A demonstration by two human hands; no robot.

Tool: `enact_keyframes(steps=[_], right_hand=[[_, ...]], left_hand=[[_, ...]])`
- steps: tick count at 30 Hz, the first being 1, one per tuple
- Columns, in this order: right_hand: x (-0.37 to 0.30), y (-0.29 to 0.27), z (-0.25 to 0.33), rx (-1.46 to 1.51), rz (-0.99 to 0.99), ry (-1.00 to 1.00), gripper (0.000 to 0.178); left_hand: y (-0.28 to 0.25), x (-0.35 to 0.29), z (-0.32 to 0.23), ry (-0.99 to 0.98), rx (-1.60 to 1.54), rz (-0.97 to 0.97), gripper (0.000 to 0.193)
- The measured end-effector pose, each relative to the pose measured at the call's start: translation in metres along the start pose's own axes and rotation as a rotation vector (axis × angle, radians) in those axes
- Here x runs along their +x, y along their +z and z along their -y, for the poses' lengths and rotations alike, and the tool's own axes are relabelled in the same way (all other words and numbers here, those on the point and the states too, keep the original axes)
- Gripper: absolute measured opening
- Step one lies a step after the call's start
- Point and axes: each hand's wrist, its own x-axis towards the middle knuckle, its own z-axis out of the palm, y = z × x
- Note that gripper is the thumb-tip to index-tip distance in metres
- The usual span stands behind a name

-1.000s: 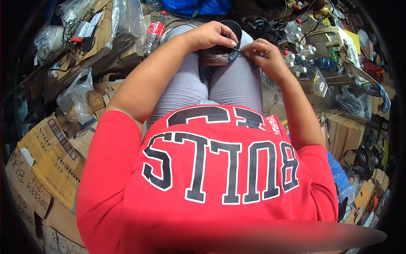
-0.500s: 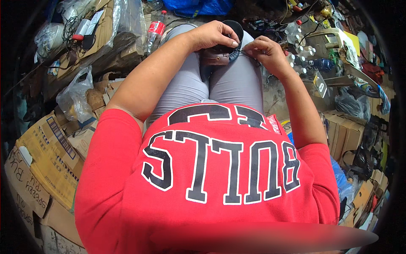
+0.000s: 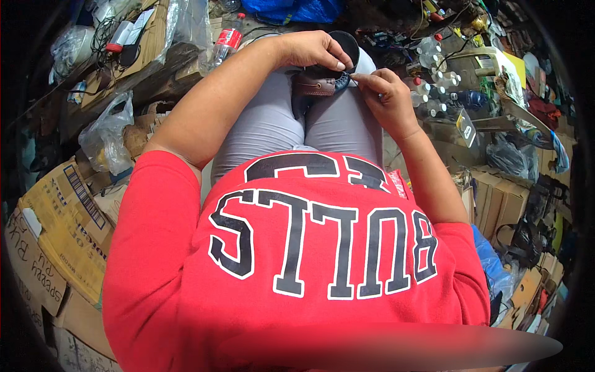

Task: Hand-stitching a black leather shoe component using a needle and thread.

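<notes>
Brown shoe (image 3: pixel 314 86): across my thighs
Left hand (image 3: pixel 315 49): closed on its black rim, hiding part
Right hand (image 3: pixel 390 99): bent beside it; its hold I cannot tell
Nearby: red-labelled bottle (image 3: pixel 228 42) left, clustered bottles (image 3: pixel 436 92) right
Lettering: black on my red shirt (image 3: pixel 316 248), handwritten on a carton (image 3: pixel 40 270)

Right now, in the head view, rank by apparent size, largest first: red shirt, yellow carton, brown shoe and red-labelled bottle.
Red shirt
Yellow carton
Brown shoe; left hand partly covers it
Red-labelled bottle
</notes>
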Motion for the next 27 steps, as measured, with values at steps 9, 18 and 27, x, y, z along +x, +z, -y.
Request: enact_keyframes(steps=[9, 18, 27], right_hand=[[0.02, -0.017, 0.037, -0.47, 0.194, -0.073, 0.025], [0.058, -0.031, 0.053, -0.612, 0.491, -0.076, 0.034], [0.069, -0.025, 0.014, -0.446, 0.461, -0.262, 0.019]], left_hand=[[-0.001, 0.001, 0.001, 0.044, 0.12, 0.007, 0.03], [-0.002, 0.005, -0.006, -0.005, 0.127, 0.041, 0.031], [-0.012, 0.014, -0.009, 0.161, 0.237, -0.046, 0.03]])
